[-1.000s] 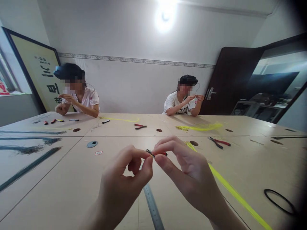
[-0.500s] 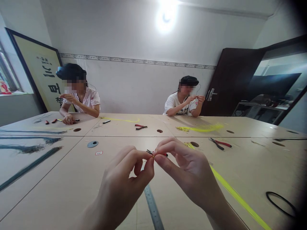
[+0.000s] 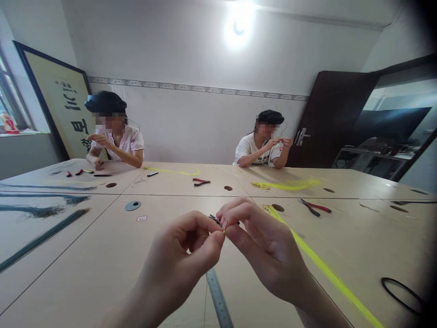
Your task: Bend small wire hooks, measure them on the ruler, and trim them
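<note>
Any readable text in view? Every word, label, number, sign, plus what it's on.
"y p": white shirt, a fragment; the rest is covered or blurred.
Framed panel: large dark characters, slanted and partly covered; can't read them surely.
Small red-edged tag: too small to read.
Ruler: markings too small to read.
Red-and-white item on the sill: print, if any, too blurred.

Metal ruler (image 3: 218, 298) w/ matt finish, tbl (image 3: 85, 273) smooth (wood-look lam).
</note>
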{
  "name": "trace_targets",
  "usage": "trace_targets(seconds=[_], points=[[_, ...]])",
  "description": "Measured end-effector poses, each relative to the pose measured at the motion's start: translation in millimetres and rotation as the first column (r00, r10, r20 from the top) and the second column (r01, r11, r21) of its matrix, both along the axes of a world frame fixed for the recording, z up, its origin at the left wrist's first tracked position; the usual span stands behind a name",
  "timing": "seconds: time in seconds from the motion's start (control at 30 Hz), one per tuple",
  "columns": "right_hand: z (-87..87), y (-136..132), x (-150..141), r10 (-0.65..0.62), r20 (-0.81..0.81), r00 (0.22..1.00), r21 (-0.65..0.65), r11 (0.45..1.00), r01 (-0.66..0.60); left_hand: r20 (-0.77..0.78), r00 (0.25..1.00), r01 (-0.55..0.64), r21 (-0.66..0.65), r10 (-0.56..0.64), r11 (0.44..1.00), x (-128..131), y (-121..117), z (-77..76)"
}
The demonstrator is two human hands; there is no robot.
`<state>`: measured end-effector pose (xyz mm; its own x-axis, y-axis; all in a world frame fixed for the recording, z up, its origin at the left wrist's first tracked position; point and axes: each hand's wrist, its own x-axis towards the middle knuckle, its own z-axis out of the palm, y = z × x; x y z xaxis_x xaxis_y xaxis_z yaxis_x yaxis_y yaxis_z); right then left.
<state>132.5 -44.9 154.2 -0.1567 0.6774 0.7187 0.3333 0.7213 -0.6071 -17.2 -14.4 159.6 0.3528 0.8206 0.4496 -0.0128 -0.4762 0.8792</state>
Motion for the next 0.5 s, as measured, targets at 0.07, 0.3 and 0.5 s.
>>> trace_targets(seconds=[0.07, 0.3, 0.5], points=[[-0.3, 0, 0, -0.017, 0.025, 1.000, 0.031, 0.999, 0.016, 0.032, 0.997, 0.068, -0.074, -0.066, 0.995, 2, 1, 1.5], [0.3, -1, 2, -0.188, 0.176, 0.966, 0.294, 0.947, 0.131, 0.198, 0.943, 0.322, -0.345, -0.267, 0.882, 1, 5, -4.9], [4.5, 4, 9, -0.395, 0.203, 0.896, 0.624, 0.758, 0.192, 0.351, 0.864, 0.491, -0.433, -0.360, 0.756, 1, 11, -10.4]])
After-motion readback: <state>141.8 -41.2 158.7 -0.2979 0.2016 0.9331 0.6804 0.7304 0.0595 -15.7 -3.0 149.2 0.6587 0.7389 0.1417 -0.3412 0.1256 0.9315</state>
